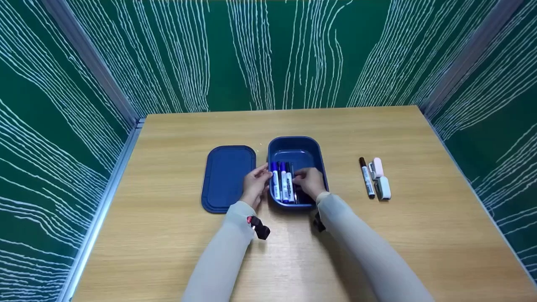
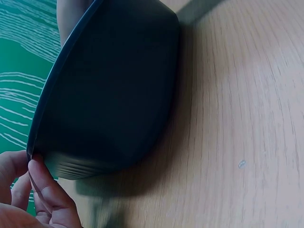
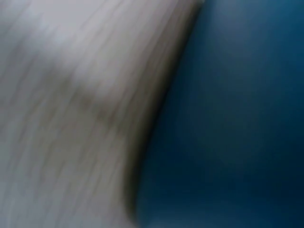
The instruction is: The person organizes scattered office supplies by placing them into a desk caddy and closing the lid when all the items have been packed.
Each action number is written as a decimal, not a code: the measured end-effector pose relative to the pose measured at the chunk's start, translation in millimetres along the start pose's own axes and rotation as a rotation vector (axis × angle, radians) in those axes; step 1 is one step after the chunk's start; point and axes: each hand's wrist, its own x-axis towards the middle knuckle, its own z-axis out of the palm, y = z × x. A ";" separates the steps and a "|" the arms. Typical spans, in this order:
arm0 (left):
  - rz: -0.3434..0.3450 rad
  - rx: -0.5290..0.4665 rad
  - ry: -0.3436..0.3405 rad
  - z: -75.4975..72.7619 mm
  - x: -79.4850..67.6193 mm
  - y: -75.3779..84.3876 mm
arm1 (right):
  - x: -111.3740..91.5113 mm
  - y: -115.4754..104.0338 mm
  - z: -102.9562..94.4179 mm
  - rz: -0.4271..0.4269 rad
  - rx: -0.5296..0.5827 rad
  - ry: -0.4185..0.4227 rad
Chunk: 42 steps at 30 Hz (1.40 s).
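A dark blue rectangular box stands without its lid in the middle of the table. Inside, along its left side, lie several white-bodied markers with blue and black caps. My left hand pinches the box's left rim between thumb and fingers; the left wrist view shows these fingers on the rim beside the box's dark outer wall. My right hand reaches into the box, its curled fingers pinching the rightmost marker, which they partly cover. In the right wrist view only the blurred box wall shows, the hand itself out of sight.
The blue lid lies flat on the wooden table, left of the box. To the right lie a dark-capped marker, a small pink rounded piece and a white one. Green line-patterned panels enclose the table.
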 end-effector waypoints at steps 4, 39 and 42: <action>-0.002 -0.005 -0.004 0.5 -0.3 0.8 | 0.5 0.3 -0.2 0.005 0.022 -0.006; -0.004 0.026 -0.013 -0.6 -2.9 3.7 | 13.2 57.6 -137.7 0.001 -0.650 0.142; -0.005 0.022 -0.011 0.0 -2.6 3.9 | 12.0 67.9 -137.8 0.000 -0.697 0.147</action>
